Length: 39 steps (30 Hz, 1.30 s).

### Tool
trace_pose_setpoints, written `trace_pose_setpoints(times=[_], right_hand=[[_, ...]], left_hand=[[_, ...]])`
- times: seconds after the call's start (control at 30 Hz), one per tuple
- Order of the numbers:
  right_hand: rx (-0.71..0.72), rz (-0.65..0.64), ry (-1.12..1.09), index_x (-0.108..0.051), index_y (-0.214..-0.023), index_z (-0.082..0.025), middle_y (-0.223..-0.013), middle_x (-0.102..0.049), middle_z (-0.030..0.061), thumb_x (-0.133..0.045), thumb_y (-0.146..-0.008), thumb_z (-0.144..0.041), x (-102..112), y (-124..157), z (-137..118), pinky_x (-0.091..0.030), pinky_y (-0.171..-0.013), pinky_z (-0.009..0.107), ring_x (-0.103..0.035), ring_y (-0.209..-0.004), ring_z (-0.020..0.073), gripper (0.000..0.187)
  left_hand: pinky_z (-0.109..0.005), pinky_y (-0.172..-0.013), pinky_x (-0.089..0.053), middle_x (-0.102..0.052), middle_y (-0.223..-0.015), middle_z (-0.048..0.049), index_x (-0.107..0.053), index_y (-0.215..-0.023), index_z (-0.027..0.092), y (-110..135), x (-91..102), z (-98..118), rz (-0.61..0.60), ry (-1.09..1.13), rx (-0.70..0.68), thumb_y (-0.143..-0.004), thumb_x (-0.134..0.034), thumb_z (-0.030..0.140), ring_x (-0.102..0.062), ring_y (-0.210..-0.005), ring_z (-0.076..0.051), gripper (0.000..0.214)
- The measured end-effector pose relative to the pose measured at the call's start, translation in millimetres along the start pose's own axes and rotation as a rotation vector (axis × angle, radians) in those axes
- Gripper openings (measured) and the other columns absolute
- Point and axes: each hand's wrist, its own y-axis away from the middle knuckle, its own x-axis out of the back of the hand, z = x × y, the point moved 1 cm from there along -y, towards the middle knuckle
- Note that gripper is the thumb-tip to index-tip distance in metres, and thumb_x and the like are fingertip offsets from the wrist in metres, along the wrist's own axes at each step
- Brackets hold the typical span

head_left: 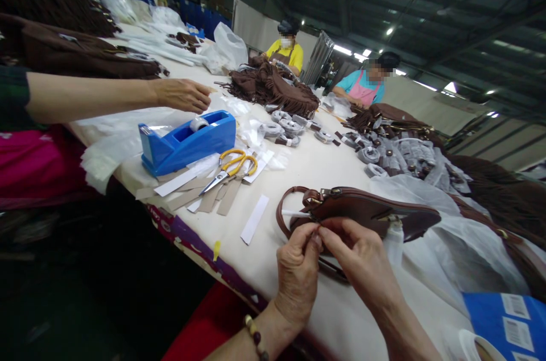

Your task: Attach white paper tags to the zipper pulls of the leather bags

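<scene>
A brown leather handbag (362,207) lies on the white table in front of me, its zip along the top and its strap looped to the left. My left hand (298,267), with a beaded bracelet at the wrist, pinches at the bag's near left end. Meeting it there, fingertips almost touching, is my right hand (356,250), also in a pinch. Whatever small piece sits between the fingers is too hidden to name. A white strip shows inside the strap loop, and white wrapping (394,241) covers a part on the bag's near side.
Left of the bag are yellow-handled scissors (232,167), paper strips (255,219) and a blue tape dispenser (187,142). A co-worker's hand (183,95) reaches over the dispenser. Wrapped straps (285,128) and fringed brown bags (273,85) lie beyond; a blue label sheet (503,321) is at right.
</scene>
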Motion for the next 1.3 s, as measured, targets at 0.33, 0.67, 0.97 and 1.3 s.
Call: trace_pose_setpoints(times=[0.33,0.67,0.97,1.3], right_hand=[[0.272,0.305,0.315,-0.061,-0.065,-0.018,-0.058,-0.061,0.0036,-0.048,-0.082,-0.031,-13,2,4,-0.039,-0.051,0.026,-0.055,-0.051,0.0154,0.025],[-0.219,0.495,-0.565,-0.064,-0.066,-0.017,-0.051,-0.057,-0.0032,-0.066,-0.07,-0.034,-41,22,25,-0.042,-0.051,0.023,-0.05,-0.049,0.011,0.018],[-0.628,0.213,-1.374,-0.06,-0.058,-0.014,-0.05,-0.052,-0.0042,-0.074,-0.056,-0.021,-51,19,25,-0.035,-0.035,0.015,-0.044,-0.044,0.0063,0.016],[-0.663,0.07,-1.418,-0.058,-0.052,-0.011,-0.045,-0.05,-0.0031,-0.075,-0.046,-0.018,-51,16,23,-0.034,-0.033,0.015,-0.045,-0.04,0.0065,0.019]], left_hand=[[-0.019,-0.045,-0.032,-0.052,-0.05,0.005,-0.061,-0.081,0.019,-3,-2.5,3,-0.031,0.148,0.139,-0.071,-0.063,0.021,-0.042,-0.044,-0.009,0.011],[-0.018,-0.039,-0.025,-0.053,-0.042,0.0004,-0.056,-0.054,0.012,-13,-8.6,19,-0.079,0.32,0.422,-0.059,-0.056,0.01,-0.036,-0.034,-0.004,0.006],[-0.017,-0.034,-0.023,-0.048,-0.037,-0.0005,-0.051,-0.049,0.011,-16,-5.7,28,-0.082,0.39,0.754,-0.058,-0.047,0.0,-0.028,-0.028,-0.003,0.015],[-0.015,-0.033,-0.022,-0.047,-0.038,-0.0002,-0.053,-0.052,0.008,-19,-3.1,31,-0.106,0.33,0.783,-0.068,-0.046,-0.001,-0.026,-0.028,-0.001,0.019]])
